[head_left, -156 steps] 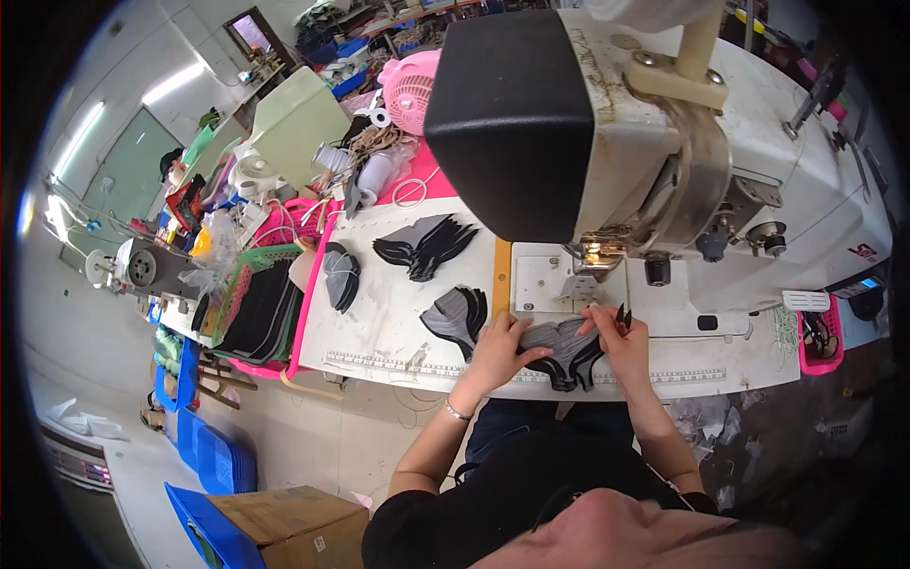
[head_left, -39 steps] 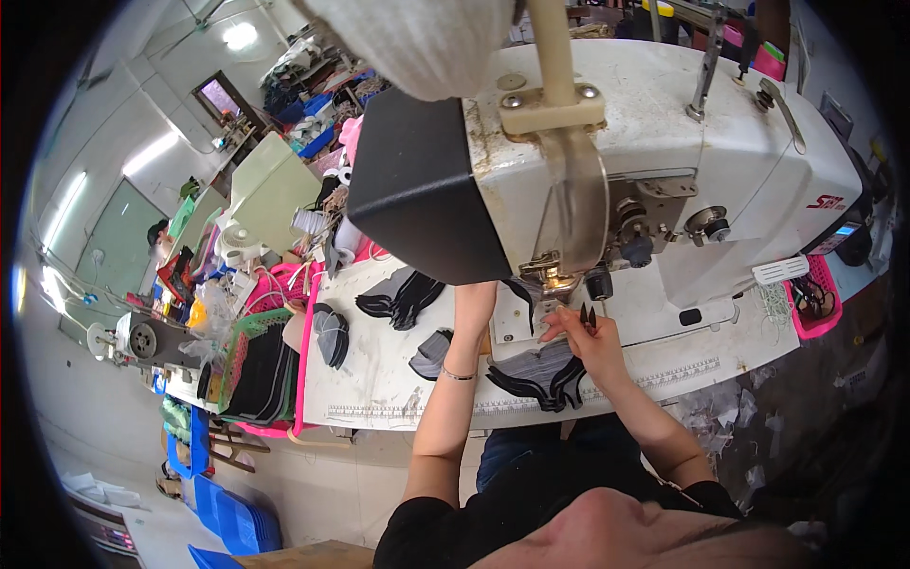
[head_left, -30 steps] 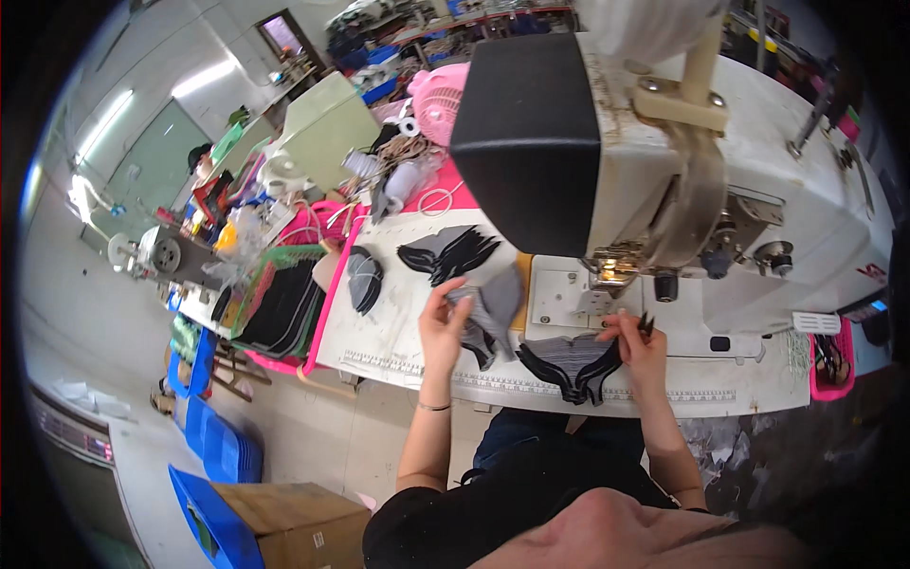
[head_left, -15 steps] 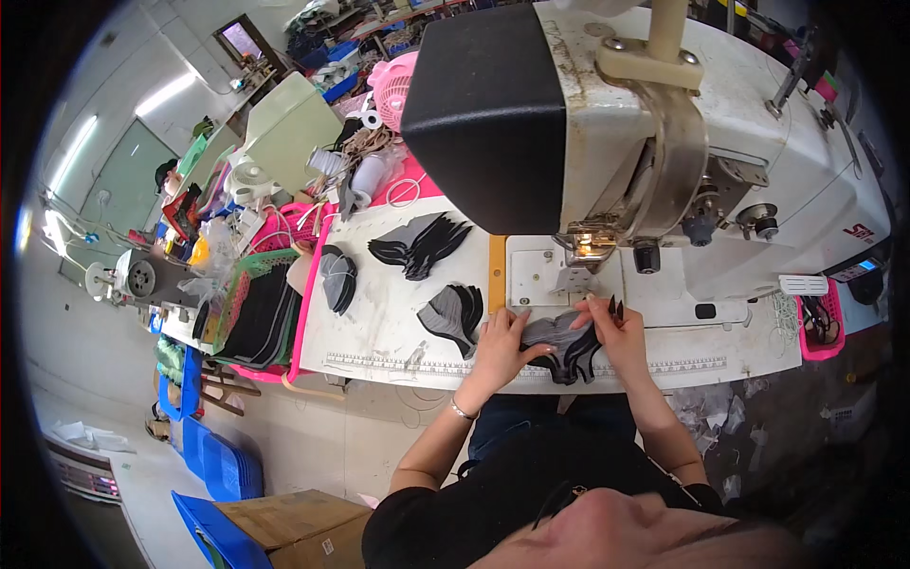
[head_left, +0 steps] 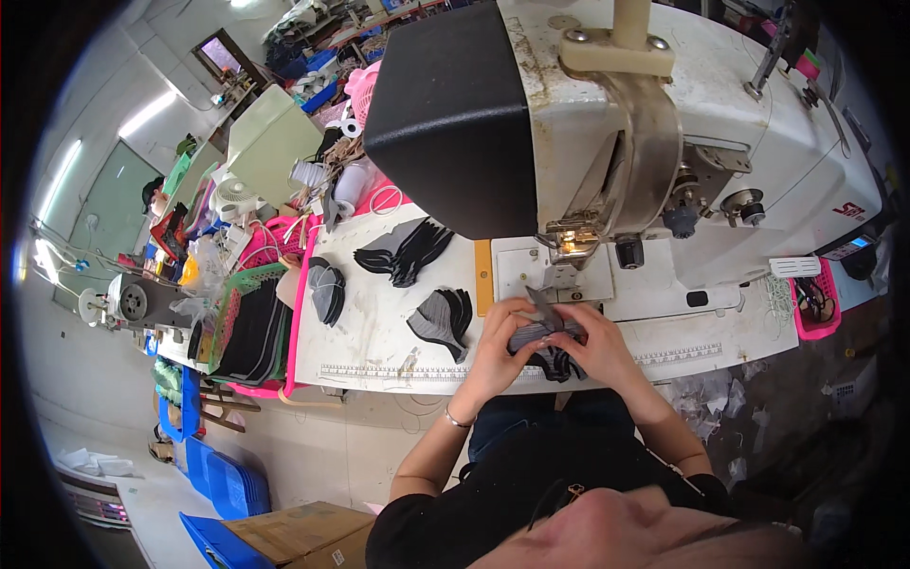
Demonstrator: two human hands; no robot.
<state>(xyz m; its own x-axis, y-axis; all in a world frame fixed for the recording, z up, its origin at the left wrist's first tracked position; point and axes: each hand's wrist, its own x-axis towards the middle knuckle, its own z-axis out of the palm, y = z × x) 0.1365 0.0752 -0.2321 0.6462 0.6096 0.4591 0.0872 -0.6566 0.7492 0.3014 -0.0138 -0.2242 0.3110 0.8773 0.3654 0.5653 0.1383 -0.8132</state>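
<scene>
In front of the sewing machine (head_left: 664, 161), both my hands hold a bundle of grey and black fabric pieces (head_left: 557, 364) over the table edge. My left hand (head_left: 495, 353) grips its left side, fingers curled and thumb toward the middle. From the right, my right hand (head_left: 603, 353) closes round it, its fingertips near the left ones. A thin grey strip (head_left: 541, 305) sticks up between my fingers; I cannot tell whether it is part of the bundle. Left of my hands lie a fanned grey-and-black stack (head_left: 444, 318), another stack (head_left: 406, 250) and a tied bundle (head_left: 327, 290).
The machine head hangs close above my hands, its lamp (head_left: 574, 244) lit. A printed ruler (head_left: 678, 352) runs along the front table edge. At left, a green basket (head_left: 227, 332) holds dark fabric pieces. Blue bins (head_left: 237, 484) and a cardboard box (head_left: 303, 536) stand on the floor.
My right hand has moved left, toward my left hand. The bundle, spread wide before, is now gathered between both hands, and a grey strip now sticks up. The whole view has shifted slightly.
</scene>
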